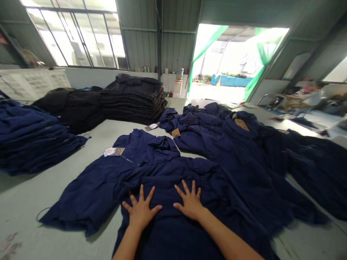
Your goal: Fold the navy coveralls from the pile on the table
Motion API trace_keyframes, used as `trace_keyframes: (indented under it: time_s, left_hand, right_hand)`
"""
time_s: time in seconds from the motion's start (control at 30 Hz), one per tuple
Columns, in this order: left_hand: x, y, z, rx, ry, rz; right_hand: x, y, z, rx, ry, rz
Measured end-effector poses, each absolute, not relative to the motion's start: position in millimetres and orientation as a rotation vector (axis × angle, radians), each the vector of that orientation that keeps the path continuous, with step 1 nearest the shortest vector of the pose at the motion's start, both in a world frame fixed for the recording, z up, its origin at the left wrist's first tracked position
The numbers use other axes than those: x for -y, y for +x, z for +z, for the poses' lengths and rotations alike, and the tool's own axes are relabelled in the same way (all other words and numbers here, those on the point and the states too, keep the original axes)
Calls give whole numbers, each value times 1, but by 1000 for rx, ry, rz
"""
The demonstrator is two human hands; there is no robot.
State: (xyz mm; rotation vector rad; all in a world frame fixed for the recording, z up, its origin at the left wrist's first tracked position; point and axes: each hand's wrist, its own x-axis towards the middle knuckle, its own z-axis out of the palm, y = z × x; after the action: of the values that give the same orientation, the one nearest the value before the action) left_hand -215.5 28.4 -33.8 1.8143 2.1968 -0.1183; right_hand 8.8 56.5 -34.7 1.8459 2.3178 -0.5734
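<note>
A navy blue jacket (159, 238) lies spread on the pale table in front of me. My left hand (141, 209) rests flat on its cloth with the fingers spread. To the right of it, my right hand (189, 202) also presses palm down, fingers apart. Neither hand grips anything. A sleeve (89, 191) stretches out to the left, with a thin loop at its end. Near the upper part hangs a printed paper tag (114, 151). More navy garments (233, 155) overlap on the right, one with a brown tag (242, 124).
A stack of folded navy garments (32, 137) stands at the left edge. Behind it are piles of black garments (132, 97). The pale table (24, 202) runs back toward a wide doorway with green curtains (260, 54). A person (303, 95) is at the far right.
</note>
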Motion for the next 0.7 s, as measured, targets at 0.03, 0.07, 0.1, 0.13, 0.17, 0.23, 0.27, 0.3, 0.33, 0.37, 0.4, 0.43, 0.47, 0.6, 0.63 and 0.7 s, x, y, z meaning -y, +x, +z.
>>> trace_keyframes:
  time_s: [0.03,0.07,0.1,0.13,0.17,0.23,0.27,0.3,0.33,0.37,0.4,0.43,0.47,0.6,0.63,0.7]
  left_hand:
    - [-34,-221,-29,-2171,1775,-163]
    - [-39,-223,-24,-2177,1713,-233]
    - [-42,-219,-18,-2221,1662,-302]
    - [-44,-210,-14,-2281,1649,-350]
    - [-44,-198,-12,-2336,1684,-362]
    - [-41,-166,-14,-2320,1895,-234]
    - [-38,-151,-18,-2232,1959,-145]
    - [-36,-138,-23,-2141,1995,-88]
    - [-34,-128,-28,-2064,2010,-52]
    - [-34,-122,-32,-2015,2008,-44]
    - [-35,-119,-36,-1987,2002,-58]
    - [-37,-119,-37,-1974,1991,-84]
    - [-40,-119,-37,-1974,1971,-117]
    - [-44,-98,-27,-2067,1928,-188]
    - [-41,-86,-26,-2067,1975,-141]
    - [-34,-57,-28,-1968,2105,-14]
  right_hand:
    - [-58,9,-31,-2360,1789,-610]
    - [-59,11,-28,-2406,1750,-616]
    - [-60,15,-25,-2450,1744,-576]
    - [-61,21,-23,-2476,1774,-498]
    - [-62,28,-23,-2476,1827,-406]
    - [-64,45,-26,-2416,1927,-280]
    - [-64,53,-29,-2382,1952,-279]
    - [-65,61,-32,-2356,1965,-313]
    - [-66,68,-34,-2343,1961,-369]
    - [-67,75,-35,-2342,1941,-435]
    - [-67,82,-34,-2343,1904,-504]
    - [-67,88,-31,-2347,1860,-564]
    - [-65,93,-26,-2359,1820,-592]
    - [-49,117,-8,-2436,1829,-324]
    - [-44,124,-7,-2400,1895,-235]
    - [-33,139,-8,-2225,2068,-188]
